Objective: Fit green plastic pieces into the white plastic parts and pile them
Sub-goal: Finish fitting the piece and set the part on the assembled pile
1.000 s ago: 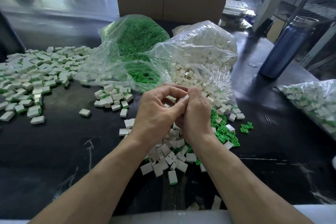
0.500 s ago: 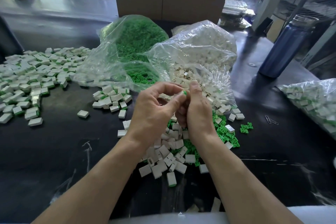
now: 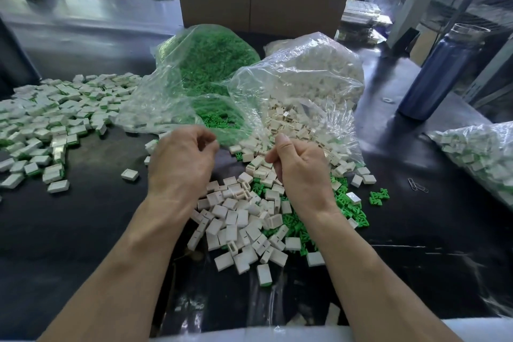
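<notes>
White rectangular plastic parts (image 3: pixel 238 219) heaped loose on black table (image 3: pixel 83 225), green plastic pieces (image 3: pixel 344 203) mixed under and beside them. Left hand (image 3: pixel 180 164) and right hand (image 3: pixel 301 166) raised above this heap, apart from each other, fingers curled; cannot tell what each grip holds, the palms hidden. Finished white-and-green pieces (image 3: pixel 47 125) piled at far left. Risk, as judgement: dropping an assembled piece into the loose heap below, mixing done with undone. Clear plastic bags (image 3: pixel 299 78) close behind, easy to snag.
</notes>
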Available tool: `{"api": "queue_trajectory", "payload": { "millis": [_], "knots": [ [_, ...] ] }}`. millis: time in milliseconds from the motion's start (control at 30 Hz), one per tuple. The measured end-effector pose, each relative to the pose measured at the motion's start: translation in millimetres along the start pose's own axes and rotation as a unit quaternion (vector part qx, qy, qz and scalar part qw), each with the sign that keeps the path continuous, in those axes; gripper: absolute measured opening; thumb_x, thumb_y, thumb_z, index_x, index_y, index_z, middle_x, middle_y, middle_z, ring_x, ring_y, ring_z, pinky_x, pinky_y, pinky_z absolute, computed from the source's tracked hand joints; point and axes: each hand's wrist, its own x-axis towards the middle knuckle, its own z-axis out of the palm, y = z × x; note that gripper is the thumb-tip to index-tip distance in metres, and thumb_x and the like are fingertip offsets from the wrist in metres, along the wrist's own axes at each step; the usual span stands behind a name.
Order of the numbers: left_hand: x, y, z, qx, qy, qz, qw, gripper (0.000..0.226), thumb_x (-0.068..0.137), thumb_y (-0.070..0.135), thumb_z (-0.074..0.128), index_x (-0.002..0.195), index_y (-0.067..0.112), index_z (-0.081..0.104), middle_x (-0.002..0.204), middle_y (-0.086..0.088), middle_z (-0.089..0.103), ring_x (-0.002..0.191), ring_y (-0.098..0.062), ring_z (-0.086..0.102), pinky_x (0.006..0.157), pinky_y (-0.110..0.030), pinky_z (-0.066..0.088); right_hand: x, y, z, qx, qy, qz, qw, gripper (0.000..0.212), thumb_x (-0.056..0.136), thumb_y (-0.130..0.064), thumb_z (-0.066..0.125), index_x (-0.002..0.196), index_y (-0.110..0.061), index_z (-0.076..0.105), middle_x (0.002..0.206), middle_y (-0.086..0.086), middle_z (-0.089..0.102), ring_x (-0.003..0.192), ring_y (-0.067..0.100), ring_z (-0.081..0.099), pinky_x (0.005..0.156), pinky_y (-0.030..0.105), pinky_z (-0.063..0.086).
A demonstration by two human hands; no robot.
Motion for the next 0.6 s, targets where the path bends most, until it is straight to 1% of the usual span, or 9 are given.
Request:
{"api": "queue_trajectory", "payload": {
  "millis": [67, 100, 200, 233, 267, 367, 433, 500, 600],
  "knots": [
    [8, -6, -6, 0.024, 0.031, -0.007, 0.999, 0.01, 0.096, 0.027, 0.074, 0.104, 0.028, 0.079, 0.096, 0.005, 0.076, 0.087, -0.019, 0.071, 0.082, -0.039, 0.06, 0, 1, 0, -0.007, -0.005, 0.002, 1.0, 0.049, 0.111, -0.035, 0.05, 0.073, -0.013, 0.072, 0.051, -0.019, 0.054, 0.049, -0.001, 0.048, 0.061, 0.029, 0.048],
    [11, -8, -9, 0.038, 0.041, -0.012, 0.998, 0.009, 0.096, 0.026, 0.073, 0.103, 0.027, 0.079, 0.096, 0.0, 0.077, 0.089, -0.024, 0.071, 0.085, -0.043, 0.06, 1, 1, 0, -0.013, -0.007, 0.003, 1.0, 0.049, 0.111, -0.035, 0.051, 0.073, -0.014, 0.073, 0.051, -0.02, 0.054, 0.05, -0.001, 0.049, 0.062, 0.027, 0.046],
    [19, -15, -16, 0.093, 0.065, -0.025, 0.993, 0.011, 0.096, 0.026, 0.072, 0.102, 0.023, 0.08, 0.102, -0.007, 0.077, 0.098, -0.033, 0.07, 0.092, -0.05, 0.056, 1, 3, -1, -0.047, -0.019, 0.007, 0.999, 0.048, 0.11, -0.036, 0.053, 0.071, -0.016, 0.072, 0.051, -0.022, 0.055, 0.051, -0.002, 0.05, 0.072, 0.036, 0.056],
    [20, -17, -18, 0.113, 0.076, -0.028, 0.99, 0.011, 0.095, 0.027, 0.072, 0.102, 0.023, 0.08, 0.104, -0.008, 0.077, 0.1, -0.034, 0.069, 0.093, -0.051, 0.055, 1, 3, -2, -0.06, -0.02, 0.009, 0.998, 0.047, 0.11, -0.037, 0.054, 0.072, -0.016, 0.072, 0.052, -0.021, 0.055, 0.052, -0.002, 0.05, 0.075, 0.037, 0.057],
    [21, -18, -20, 0.126, 0.086, -0.031, 0.988, 0.012, 0.095, 0.027, 0.073, 0.103, 0.023, 0.08, 0.105, -0.009, 0.076, 0.102, -0.036, 0.068, 0.095, -0.051, 0.054, 2, 4, -2, -0.07, -0.021, 0.011, 0.997, 0.047, 0.11, -0.038, 0.054, 0.072, -0.017, 0.072, 0.054, -0.018, 0.056, 0.053, -0.001, 0.049, 0.073, 0.037, 0.056],
    [23, -21, -21, 0.134, 0.09, -0.049, 0.986, 0.017, 0.094, 0.028, 0.074, 0.109, 0.02, 0.078, 0.108, -0.01, 0.076, 0.109, -0.036, 0.066, 0.099, -0.052, 0.05, 2, 4, -4, -0.087, -0.02, 0.014, 0.996, 0.045, 0.109, -0.039, 0.055, 0.073, -0.019, 0.071, 0.057, -0.011, 0.052, 0.053, 0.008, 0.046, 0.058, 0.034, 0.047],
    [23, -22, -21, 0.134, 0.091, -0.056, 0.985, 0.017, 0.094, 0.028, 0.074, 0.109, 0.02, 0.076, 0.108, -0.009, 0.075, 0.11, -0.035, 0.065, 0.099, -0.052, 0.05, 3, 4, -6, -0.091, -0.017, 0.012, 0.996, 0.043, 0.109, -0.039, 0.055, 0.072, -0.021, 0.071, 0.055, -0.014, 0.052, 0.049, 0.004, 0.045, 0.053, 0.024, 0.044],
    [22, -22, -21, 0.132, 0.091, -0.057, 0.985, 0.014, 0.094, 0.029, 0.074, 0.105, 0.019, 0.075, 0.106, -0.008, 0.074, 0.106, -0.034, 0.065, 0.097, -0.052, 0.051, 4, 5, -10, -0.105, -0.03, 0.01, 0.994, 0.04, 0.107, -0.041, 0.058, 0.074, -0.024, 0.071, 0.058, -0.014, 0.056, 0.047, 0.0, 0.046, 0.049, 0.015, 0.041],
    [20, -16, -19, 0.128, 0.091, -0.054, 0.986, 0.017, 0.094, 0.036, 0.074, 0.092, 0.019, 0.071, 0.096, -0.007, 0.073, 0.096, -0.034, 0.066, 0.091, -0.051, 0.054, 5, 8, -17, -0.137, -0.1, 0.028, 0.985, 0.03, 0.101, -0.045, 0.068, 0.079, -0.025, 0.072, 0.057, -0.015, 0.057, 0.046, 0.001, 0.047, 0.049, 0.014, 0.043]
  ]
}}
